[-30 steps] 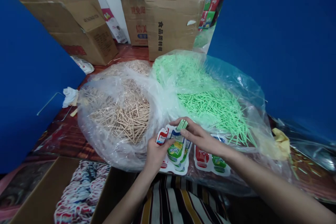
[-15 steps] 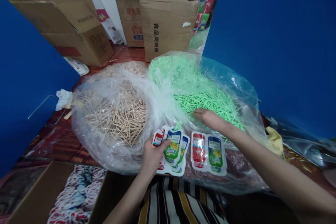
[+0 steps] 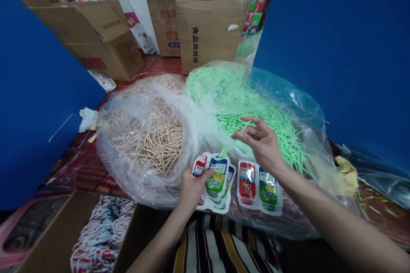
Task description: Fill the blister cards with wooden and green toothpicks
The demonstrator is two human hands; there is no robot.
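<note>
My left hand (image 3: pixel 194 185) grips a few flat bottle-shaped candy packets (image 3: pixel 218 183) with Sprite and Cola prints, thumb on top. Light green sticks (image 3: pixel 223 152) poke up from behind the front packet. Over the front of the green pile, my right hand (image 3: pixel 261 138) pinches a thin pale green stick (image 3: pixel 246 126) between thumb and fingers. Below it, a red and green double packet (image 3: pixel 259 187) lies flat on the plastic. The green sticks (image 3: pixel 235 123) fill an open clear bag (image 3: pixel 288 89), and tan sticks (image 3: pixel 163 145) fill another to its left.
An open carton (image 3: pixel 57 234) of bundled red, white and blue packets stands at the lower left. Cardboard boxes (image 3: pixel 211 30) line the back. Blue panels (image 3: pixel 346 51) rise on both sides. A yellow cloth (image 3: pixel 346 172) lies at the right.
My right hand has lifted back from the edge of the green pile and turned, with a pale stick now showing in its fingers. My left hand keeps its hold on the packets.
</note>
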